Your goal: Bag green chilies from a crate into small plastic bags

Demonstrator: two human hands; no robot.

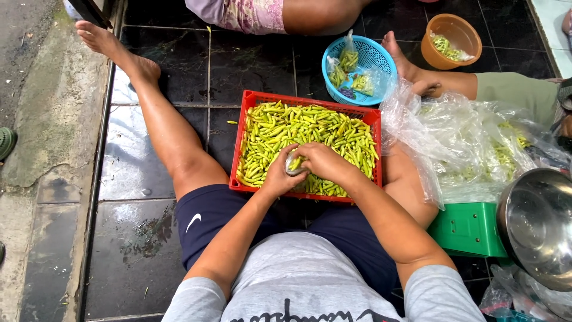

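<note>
Your left hand [279,174] and right hand [322,161] are meeting over the near edge of the red basket [248,98], both closing around a small clear bag [293,164] of green chilies [310,134]. The bag is sitting between your palms, just above the heaped chilies.

I see a red crate [248,98] heaped with yellow-green chillies [310,134] on glossy black floor tiles [137,155]. Beyond the crate sit a light-blue mesh basket [374,56] and an orange bowl [462,30]; right of it are a green scale [468,229] and a silver steel bowl [536,223]. Near the crate I note navy shorts [208,217], and beyond it pink floral cloth [244,13].
</note>
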